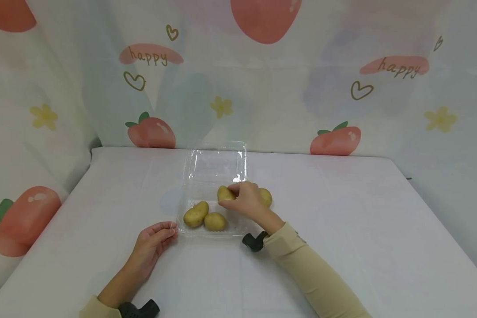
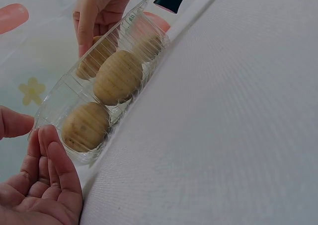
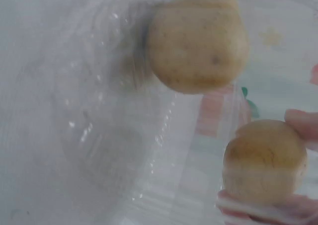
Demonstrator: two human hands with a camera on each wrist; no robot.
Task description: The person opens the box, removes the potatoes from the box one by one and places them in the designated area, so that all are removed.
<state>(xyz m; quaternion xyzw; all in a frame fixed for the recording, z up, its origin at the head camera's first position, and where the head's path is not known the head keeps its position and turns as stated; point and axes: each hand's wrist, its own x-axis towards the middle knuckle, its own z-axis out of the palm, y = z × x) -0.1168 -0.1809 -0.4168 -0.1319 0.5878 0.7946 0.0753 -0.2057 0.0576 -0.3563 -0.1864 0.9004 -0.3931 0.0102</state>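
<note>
A clear plastic clamshell container [image 1: 238,229] lies with its lid raised at the back. My left hand [image 1: 155,245] pinches its near left corner between thumb and fingers, as the left wrist view also shows. Two potatoes, a longer one [image 1: 196,214] and a rounder one [image 1: 215,221], sit in the front of the base. My right hand [image 1: 248,201] holds another potato [image 1: 225,193] between thumb and fingers at the container's back half. Partly hidden behind that hand is a further potato [image 1: 265,197], by the container's right side; whether it touches the container I cannot tell.
A white cloth covers the table [image 1: 342,221]. Behind it hangs a printed curtain [image 1: 262,88] with fruit, flowers and hearts. Dark devices, one at the left wrist [image 1: 139,309] and one at the right wrist [image 1: 255,242], stick out over the table.
</note>
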